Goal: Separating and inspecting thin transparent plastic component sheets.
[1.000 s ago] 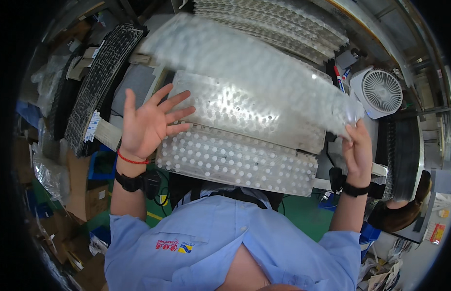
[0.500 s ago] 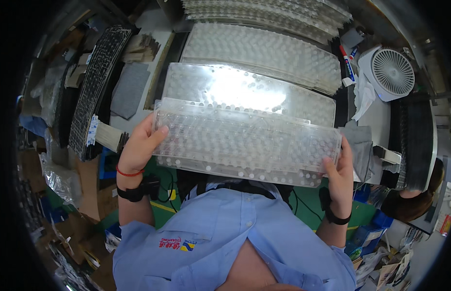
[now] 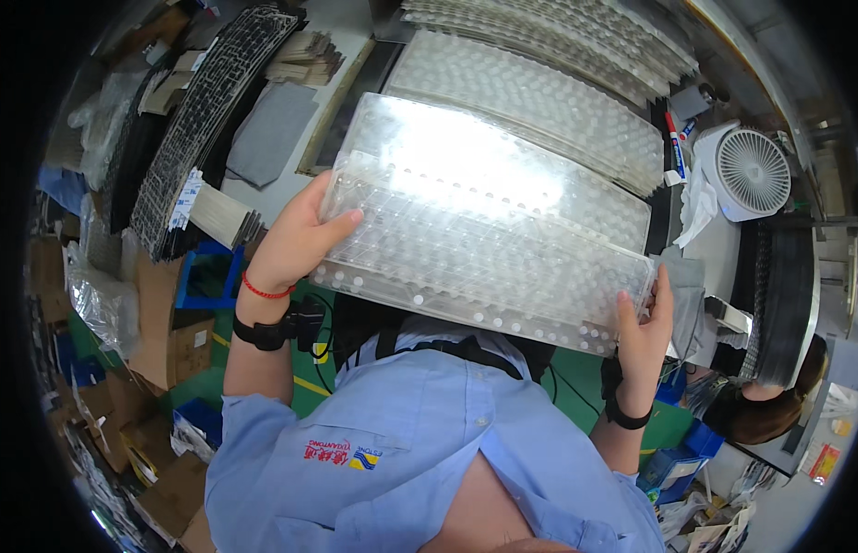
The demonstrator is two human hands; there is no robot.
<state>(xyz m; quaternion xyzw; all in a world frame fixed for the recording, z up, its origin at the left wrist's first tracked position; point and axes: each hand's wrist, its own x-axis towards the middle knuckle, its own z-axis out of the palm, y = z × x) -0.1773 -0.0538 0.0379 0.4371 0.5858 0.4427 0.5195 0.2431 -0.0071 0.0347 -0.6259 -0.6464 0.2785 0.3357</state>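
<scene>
A clear plastic tray (image 3: 502, 244), long and moulded with small key-like cells, is held by its short ends over another clear sheet or tray. My left hand (image 3: 304, 235) grips its left end, thumb on top. My right hand (image 3: 644, 313) holds the right end, with the thumb on its upper face and the fingers around the edge. Round pale dots show along the near edge of the clear lower tray (image 3: 447, 315). Whether the held tray rests on the lower one, I cannot tell. Bright glare hides part of the surface behind.
Stacked clear trays (image 3: 530, 97) fill the bench beyond. A white fan (image 3: 751, 170) and a red marker (image 3: 671, 129) stand at the right. Dark keyboard-like panels (image 3: 207, 129) and grey cloth (image 3: 274, 134) lie left. Another person's dark-haired head (image 3: 770, 419) shows at lower right.
The held tray now lies closer over the clear lower tray, its far edge less raised. Both hands still grip its ends. The whole view has tilted and shifted slightly.
</scene>
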